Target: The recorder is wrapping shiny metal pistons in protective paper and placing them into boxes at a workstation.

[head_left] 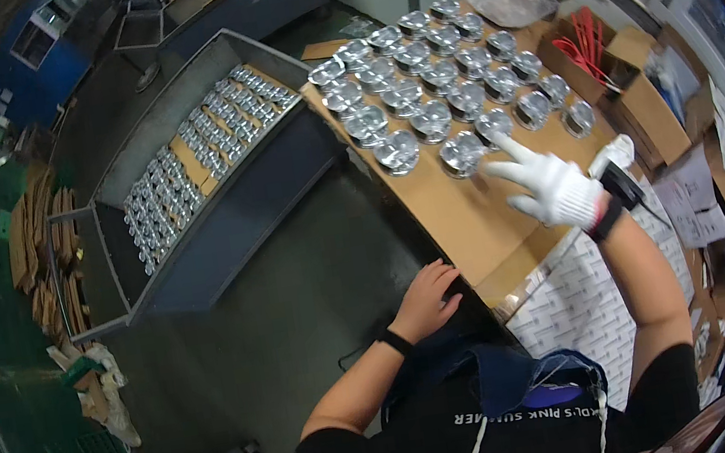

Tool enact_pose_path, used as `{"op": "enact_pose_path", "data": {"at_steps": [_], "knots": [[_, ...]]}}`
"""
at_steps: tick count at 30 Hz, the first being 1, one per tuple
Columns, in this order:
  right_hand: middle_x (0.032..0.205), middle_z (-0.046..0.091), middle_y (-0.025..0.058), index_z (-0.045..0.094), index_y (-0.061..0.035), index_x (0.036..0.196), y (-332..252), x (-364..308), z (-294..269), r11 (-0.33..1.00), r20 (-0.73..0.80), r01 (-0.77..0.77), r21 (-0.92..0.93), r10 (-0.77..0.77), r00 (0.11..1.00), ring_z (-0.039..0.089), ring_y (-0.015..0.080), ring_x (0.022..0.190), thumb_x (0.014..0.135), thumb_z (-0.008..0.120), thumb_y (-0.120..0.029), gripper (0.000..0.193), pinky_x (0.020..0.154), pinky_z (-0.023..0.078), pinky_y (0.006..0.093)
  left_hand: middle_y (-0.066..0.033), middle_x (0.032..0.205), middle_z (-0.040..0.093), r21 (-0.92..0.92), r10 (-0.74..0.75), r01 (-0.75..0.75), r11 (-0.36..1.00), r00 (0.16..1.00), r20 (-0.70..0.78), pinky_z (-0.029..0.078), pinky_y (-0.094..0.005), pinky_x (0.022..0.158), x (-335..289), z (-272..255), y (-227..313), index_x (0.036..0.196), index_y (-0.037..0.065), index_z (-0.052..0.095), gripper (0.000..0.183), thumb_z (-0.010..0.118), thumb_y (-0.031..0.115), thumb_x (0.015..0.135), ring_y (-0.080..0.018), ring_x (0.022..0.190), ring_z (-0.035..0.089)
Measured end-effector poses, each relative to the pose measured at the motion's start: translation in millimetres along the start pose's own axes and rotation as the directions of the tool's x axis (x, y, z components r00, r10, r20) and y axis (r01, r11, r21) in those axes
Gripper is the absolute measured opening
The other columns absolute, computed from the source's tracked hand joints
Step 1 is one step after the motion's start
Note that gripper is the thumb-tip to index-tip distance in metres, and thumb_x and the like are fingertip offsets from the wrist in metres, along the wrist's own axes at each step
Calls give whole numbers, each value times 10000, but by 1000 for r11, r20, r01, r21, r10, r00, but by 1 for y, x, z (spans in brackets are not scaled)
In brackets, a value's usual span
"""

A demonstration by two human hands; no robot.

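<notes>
My right hand (554,188), in a white knitted glove, hovers over the cardboard-covered table (465,220) with its fingers apart. Its fingertips point at a shiny round metal part (463,154) at the near edge of several rows of alike parts. Just behind the fingertips stands another metal part (494,126); whether the glove touches it I cannot tell. My left hand (430,298), bare, rests with extended fingers on the table's left edge and holds nothing.
Left of the table stands a grey metal bin (225,247) with more metal parts on cardboard. At the right are a cardboard box (650,108), red strips (587,47) and a black device (622,185). Printed white sheets (572,308) cover the near table end. Flattened cardboard (32,238) leans far left.
</notes>
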State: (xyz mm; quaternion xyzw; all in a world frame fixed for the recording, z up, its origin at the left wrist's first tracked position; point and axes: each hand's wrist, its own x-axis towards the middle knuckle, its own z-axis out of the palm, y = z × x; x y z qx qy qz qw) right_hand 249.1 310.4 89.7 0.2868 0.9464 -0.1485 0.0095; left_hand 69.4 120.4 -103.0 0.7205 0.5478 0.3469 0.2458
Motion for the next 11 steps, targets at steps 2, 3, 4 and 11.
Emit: {"op": "enact_pose_path", "data": {"at_steps": [2, 3, 4, 11], "knots": [[1410, 333, 216, 504, -167, 1240, 13, 67, 25, 984, -52, 174, -29, -175, 983, 603, 399, 926, 758, 605, -150, 493, 775, 513, 437, -171, 1201, 531, -16, -80, 79, 997, 995, -66, 381, -416, 992, -26, -11, -11, 1166, 30, 542, 411, 642, 202, 807, -347, 1172, 464], [1398, 341, 234, 517, -155, 1233, 24, 101, 46, 950, -123, 287, -125, -302, 945, 609, 393, 910, 745, 592, -133, 494, 773, 514, 428, -175, 1202, 537, 8, -173, 174, 985, 982, -76, 391, -416, 983, -40, -17, -17, 1169, 36, 544, 406, 634, 209, 814, -345, 1170, 473], [1391, 355, 232, 522, -149, 1238, 14, 131, 49, 945, -55, 281, -169, -294, 954, 617, 374, 908, 746, 579, -131, 496, 774, 515, 420, -178, 1203, 543, 29, -275, 279, 960, 957, -93, 402, -415, 974, -56, -24, -23, 1173, 41, 547, 401, 627, 216, 821, -344, 1168, 483], [1448, 322, 170, 508, -321, 1289, 9, 260, 115, 914, 317, 312, -258, -225, 921, 502, 306, 1199, 777, 614, -302, 523, 1043, 346, 319, -177, 1120, 584, -59, -659, 678, 732, 685, -311, 422, -406, 949, -144, -55, -31, 1169, 53, 549, 414, 646, 211, 800, -337, 1107, 527]]}}
